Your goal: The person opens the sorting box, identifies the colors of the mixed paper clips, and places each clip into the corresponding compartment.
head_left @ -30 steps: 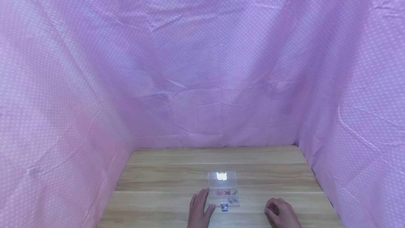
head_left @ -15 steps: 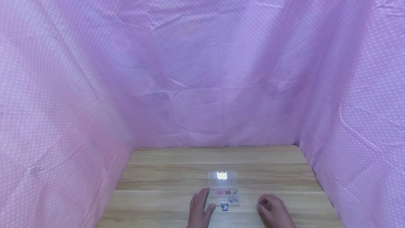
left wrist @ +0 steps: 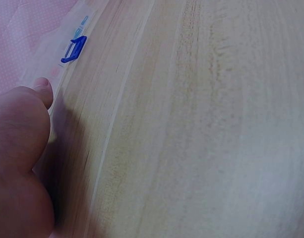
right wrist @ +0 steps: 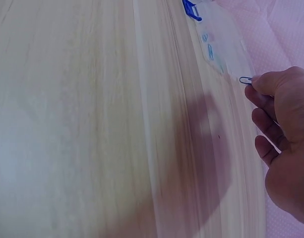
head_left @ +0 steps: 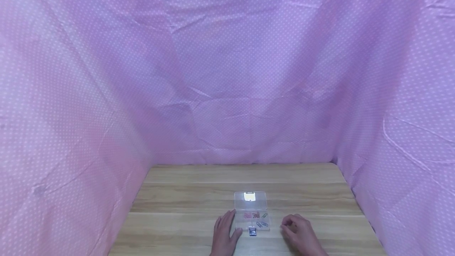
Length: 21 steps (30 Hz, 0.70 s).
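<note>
A clear plastic compartment box (head_left: pixel 242 225) lies on the table with its lid (head_left: pixel 258 200) swung back. Inside are pink paper clips (head_left: pixel 247 215), red paper clips (head_left: pixel 256 215), a green paper clip (head_left: pixel 264 215) and blue paper clips (head_left: pixel 262 224). Its blue latch (left wrist: pixel 75 49) sticks out at the front. My left hand (head_left: pixel 224 234) rests along the box's left side, fingers extended, with the thumb at the front left corner. To the right of the box, my right hand (head_left: pixel 300 232) pinches a blue paper clip (right wrist: pixel 245 80) between thumb and index finger, raised above the table.
The wood-grain table (head_left: pixel 185 196) extends around the box on all sides. Pink dotted cloth (head_left: pixel 227 129) hangs behind the table and at both its sides. A bright reflection shows on the lid.
My right hand has moved left toward the box and slightly away from me, and the paper clip now shows at its fingertips. The left hand and the box keep their places.
</note>
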Tool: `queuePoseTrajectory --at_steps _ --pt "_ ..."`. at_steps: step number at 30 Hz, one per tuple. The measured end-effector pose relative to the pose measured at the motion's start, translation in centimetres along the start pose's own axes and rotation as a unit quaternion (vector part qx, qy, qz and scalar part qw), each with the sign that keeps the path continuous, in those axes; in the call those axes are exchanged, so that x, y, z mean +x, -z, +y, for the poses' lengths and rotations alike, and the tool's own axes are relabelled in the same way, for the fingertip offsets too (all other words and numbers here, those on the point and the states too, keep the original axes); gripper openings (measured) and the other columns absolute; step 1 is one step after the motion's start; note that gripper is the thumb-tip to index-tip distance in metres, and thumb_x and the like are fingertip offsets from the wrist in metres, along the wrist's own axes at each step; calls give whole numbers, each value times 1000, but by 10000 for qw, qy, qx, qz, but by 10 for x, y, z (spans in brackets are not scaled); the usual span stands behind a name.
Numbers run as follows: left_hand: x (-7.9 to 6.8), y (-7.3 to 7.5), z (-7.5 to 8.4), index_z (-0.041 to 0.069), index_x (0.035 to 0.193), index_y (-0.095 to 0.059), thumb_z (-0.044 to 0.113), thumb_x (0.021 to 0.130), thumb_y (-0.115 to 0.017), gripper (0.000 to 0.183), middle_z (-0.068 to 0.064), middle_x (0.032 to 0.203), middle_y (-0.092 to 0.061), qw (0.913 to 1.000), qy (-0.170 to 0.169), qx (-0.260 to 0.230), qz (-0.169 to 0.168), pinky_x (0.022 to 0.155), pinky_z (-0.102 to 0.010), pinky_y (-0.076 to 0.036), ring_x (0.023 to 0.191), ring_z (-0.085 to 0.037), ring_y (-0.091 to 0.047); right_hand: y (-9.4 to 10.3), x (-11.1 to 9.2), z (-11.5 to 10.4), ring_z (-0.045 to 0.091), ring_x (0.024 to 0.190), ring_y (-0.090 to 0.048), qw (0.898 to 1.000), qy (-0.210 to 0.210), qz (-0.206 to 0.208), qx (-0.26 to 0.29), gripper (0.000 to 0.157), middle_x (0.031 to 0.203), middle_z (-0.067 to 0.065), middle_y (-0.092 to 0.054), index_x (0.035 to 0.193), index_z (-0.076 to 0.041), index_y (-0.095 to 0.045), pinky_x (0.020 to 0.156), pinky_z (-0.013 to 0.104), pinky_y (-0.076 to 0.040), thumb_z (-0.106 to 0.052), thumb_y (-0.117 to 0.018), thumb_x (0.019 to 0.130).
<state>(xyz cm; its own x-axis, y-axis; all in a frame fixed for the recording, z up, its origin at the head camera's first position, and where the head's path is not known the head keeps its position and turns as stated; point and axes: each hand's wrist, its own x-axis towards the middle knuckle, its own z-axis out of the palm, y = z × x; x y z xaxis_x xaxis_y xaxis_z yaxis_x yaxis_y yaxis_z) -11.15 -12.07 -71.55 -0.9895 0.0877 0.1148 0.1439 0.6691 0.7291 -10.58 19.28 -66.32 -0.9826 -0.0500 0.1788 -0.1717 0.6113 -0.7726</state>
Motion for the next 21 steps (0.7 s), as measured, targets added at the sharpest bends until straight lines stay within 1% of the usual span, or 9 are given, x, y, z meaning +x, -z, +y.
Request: queuePoseTrajectory --at_steps 2,3,5,8,10,14,16,19,21 --pt "1 2 1 15 167 -53 38 105 -77 69 -14 168 -61 9998 130 -83 -151 139 -60 -19 160 -42 -52 -3 1 -3 -7 89 -64 10000 -5 -8 53 23 89 -17 -74 92 -22 -79 82 23 -65 -4 -92 89" --pt "2 2 0 14 167 -53 37 105 -77 70 -14 169 -61 9996 175 -120 -211 139 -64 -18 161 -42 -51 -4 2 -4 -7 89 -64 10000 -16 -16 74 23 90 -17 -74 92 -22 -78 82 23 -65 -4 -92 89" --pt "2 3 0 14 167 -52 36 105 -78 71 -15 170 -59 9992 231 -178 -281 140 -65 -17 162 -43 -50 -7 3 -6 -6 90 -65 9999 -54 -49 135 23 90 -16 -74 92 -22 -78 83 22 -65 -3 -91 90" --pt "3 3 0 13 167 -53 35 105 -78 71 -16 170 -59 9991 240 -233 -276 140 -60 -15 162 -43 -49 -13 6 -10 -5 91 -65 9995 -165 -158 237 19 92 -14 -75 94 -19 -79 84 21 -65 -4 -90 91" --pt "2 3 0 13 166 -54 36 105 -78 70 -15 169 -61 9995 172 -160 -191 139 -57 -16 161 -43 -51 -16 8 -13 -4 91 -66 9990 -231 -248 276 16 93 -13 -75 96 -17 -80 85 21 -65 -5 -90 92" --pt "2 2 0 15 166 -54 37 105 -77 69 -14 168 -62 9999 109 -70 -102 137 -52 -16 160 -41 -52 -22 11 -17 -4 92 -66 9987 -263 -338 286 14 94 -13 -76 98 -16 -80 87 21 -65 -7 -89 93" --pt "1 2 0 14 166 -55 36 105 -78 69 -14 167 -62 9999 84 -78 -84 137 -55 -17 159 -42 -52 -24 12 -19 -4 92 -66 9986 -262 -348 289 13 94 -13 -76 98 -16 -80 88 20 -65 -7 -89 93" --pt "1 2 1 12 165 -55 32 104 -79 69 -16 168 -61 9996 139 -203 -142 137 -57 -14 160 -44 -51 -28 14 -23 -4 93 -66 9987 -242 -371 266 13 95 -14 -75 98 -16 -80 89 20 -65 -7 -88 93" --pt "1 2 1 11 165 -55 31 103 -80 69 -16 168 -61 9993 172 -281 -161 138 -55 -13 161 -44 -50 -29 16 -24 -4 94 -66 9983 -275 -448 234 13 95 -14 -75 98 -17 -80 90 20 -64 -7 -87 94"
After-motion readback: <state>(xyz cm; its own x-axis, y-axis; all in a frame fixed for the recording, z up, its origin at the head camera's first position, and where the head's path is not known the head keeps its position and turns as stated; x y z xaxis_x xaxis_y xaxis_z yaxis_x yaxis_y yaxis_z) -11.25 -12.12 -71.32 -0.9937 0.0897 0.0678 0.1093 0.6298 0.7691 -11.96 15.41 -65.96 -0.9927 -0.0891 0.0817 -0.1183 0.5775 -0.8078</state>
